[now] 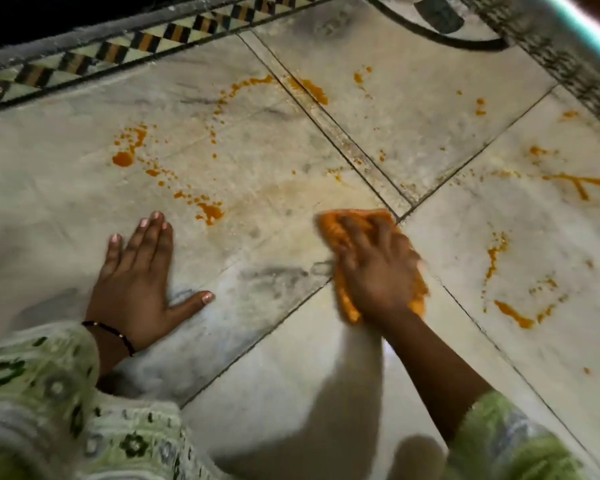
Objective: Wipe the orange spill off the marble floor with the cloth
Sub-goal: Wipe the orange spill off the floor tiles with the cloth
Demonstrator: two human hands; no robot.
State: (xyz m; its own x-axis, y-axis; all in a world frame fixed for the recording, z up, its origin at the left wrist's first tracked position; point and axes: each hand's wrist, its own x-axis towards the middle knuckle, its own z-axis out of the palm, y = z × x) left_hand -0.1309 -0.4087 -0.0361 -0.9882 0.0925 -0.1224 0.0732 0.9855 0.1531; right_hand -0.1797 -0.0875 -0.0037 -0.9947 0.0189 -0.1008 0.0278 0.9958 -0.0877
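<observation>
My right hand [378,268] presses an orange-stained cloth [333,230] flat on the marble floor [291,341], near where tile joints meet; the hand is blurred. My left hand [136,275] lies flat on the floor, fingers spread, holding nothing. Orange spill marks are scattered around: a trail of drops [208,211] just beyond my left hand, a blob [122,159] farther left, a streak [314,90] along a joint, and smears [513,315] to the right of the cloth. A pale smeared patch lies between the hands.
A patterned black-and-tan tile border [125,50] runs along the far left edge of the floor. A dark curved inlay [440,39] sits at the top, and a speckled grey raised edge [568,64] runs down the right. My green patterned sleeves fill the bottom.
</observation>
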